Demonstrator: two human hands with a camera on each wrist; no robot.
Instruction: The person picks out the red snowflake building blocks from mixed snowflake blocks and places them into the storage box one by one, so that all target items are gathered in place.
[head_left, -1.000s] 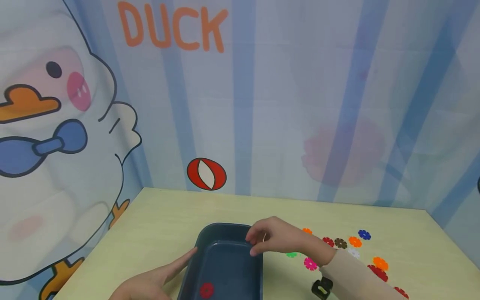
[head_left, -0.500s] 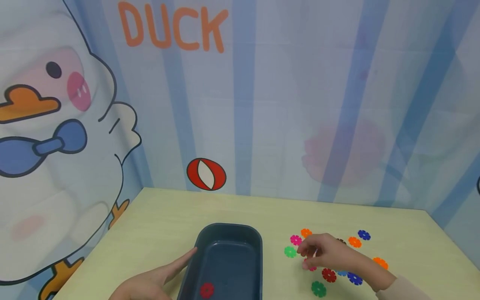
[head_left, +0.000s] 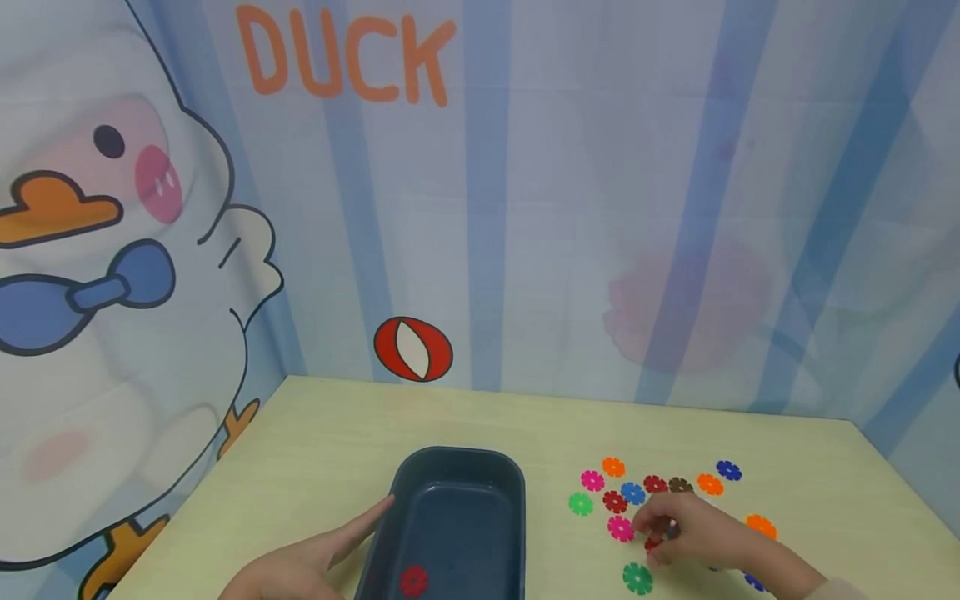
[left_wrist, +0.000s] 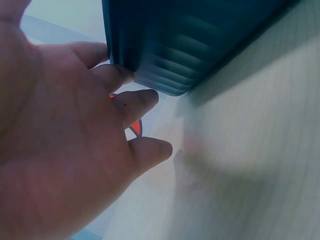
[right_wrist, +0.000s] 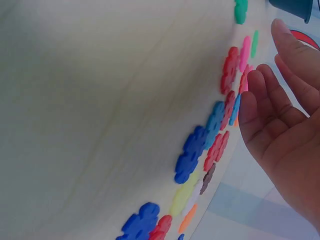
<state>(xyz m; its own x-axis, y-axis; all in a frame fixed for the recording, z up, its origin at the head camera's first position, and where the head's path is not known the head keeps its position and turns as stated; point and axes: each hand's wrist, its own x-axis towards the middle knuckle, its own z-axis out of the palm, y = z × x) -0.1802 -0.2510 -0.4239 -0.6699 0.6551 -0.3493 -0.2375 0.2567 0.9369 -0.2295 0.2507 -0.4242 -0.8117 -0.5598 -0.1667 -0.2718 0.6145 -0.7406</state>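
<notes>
A dark blue tray (head_left: 467,525) stands at the table's front middle, with one red snowflake-shaped disc (head_left: 414,581) inside. My left hand (head_left: 288,571) rests against the tray's left side; the left wrist view shows its fingertips at the tray's outer wall (left_wrist: 170,55). To the right, my right hand (head_left: 693,533) is over the scattered discs, fingers bent loosely. Its thumb and fingertips are close to a red disc (right_wrist: 230,70), largely hidden by the hand in the head view. Nothing shows between those fingers in the right wrist view. A pink disc (head_left: 621,528) and a green disc (head_left: 637,578) lie beside them.
Several more discs lie flat around the right hand, including a light green disc (head_left: 581,504), an orange disc (head_left: 709,484) and a dark blue disc (head_left: 728,470). Behind the pale table (head_left: 337,425) hangs a striped cloth (head_left: 555,250) with a duck print.
My right hand has moved from above the tray's right rim to the discs on the right, then slightly further right and down. The left hand and tray have stayed put.
</notes>
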